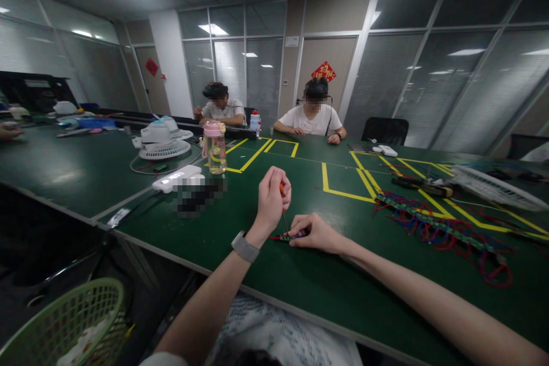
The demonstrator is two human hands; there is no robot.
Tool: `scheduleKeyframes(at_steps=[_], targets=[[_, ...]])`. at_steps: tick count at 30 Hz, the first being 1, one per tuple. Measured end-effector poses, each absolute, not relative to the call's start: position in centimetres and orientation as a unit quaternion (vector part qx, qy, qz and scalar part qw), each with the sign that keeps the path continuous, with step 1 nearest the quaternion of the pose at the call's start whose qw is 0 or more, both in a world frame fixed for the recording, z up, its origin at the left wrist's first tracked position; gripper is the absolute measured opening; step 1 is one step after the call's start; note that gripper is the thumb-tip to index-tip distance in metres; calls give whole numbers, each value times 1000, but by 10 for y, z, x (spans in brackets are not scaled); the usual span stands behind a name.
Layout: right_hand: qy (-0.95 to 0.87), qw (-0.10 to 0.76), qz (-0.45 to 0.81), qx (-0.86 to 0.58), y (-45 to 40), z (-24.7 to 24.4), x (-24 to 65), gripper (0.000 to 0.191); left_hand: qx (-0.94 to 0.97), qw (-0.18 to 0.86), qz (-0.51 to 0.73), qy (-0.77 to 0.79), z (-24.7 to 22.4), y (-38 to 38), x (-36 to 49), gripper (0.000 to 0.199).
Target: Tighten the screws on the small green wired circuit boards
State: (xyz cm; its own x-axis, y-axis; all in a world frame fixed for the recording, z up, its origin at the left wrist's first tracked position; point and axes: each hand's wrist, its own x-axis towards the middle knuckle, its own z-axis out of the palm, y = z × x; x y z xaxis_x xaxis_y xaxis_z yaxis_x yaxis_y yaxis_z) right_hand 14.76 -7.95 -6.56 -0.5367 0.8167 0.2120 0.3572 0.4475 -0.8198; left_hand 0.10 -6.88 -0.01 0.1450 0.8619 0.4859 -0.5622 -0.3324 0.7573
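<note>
My left hand (272,197), with a watch (245,247) on its wrist, is closed around a screwdriver (282,189) with an orange handle. The thin shaft points down at a small green circuit board (283,237) on the table. Low on the tabletop, my right hand (312,233) pinches that board between thumb and fingers. Red wire comes out of the board's left side, and something purple shows under my right fingers. Whether the screwdriver's tip touches the board is too small to tell.
On the green table (240,206), circuit boards (437,226) with red and blue wires lie right. A pink-lidded bottle (215,148), white power strip (178,178) and white fan (160,143) stand left. Two people sit opposite. A green basket (86,297) is below the edge.
</note>
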Motion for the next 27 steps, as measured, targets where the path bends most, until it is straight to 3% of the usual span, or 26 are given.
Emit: scheduleKeyframes(at_steps=[27], targets=[[-782,275,408,-383,-75,-61,150,26,567,539,611,121,-2,-75,4,30]])
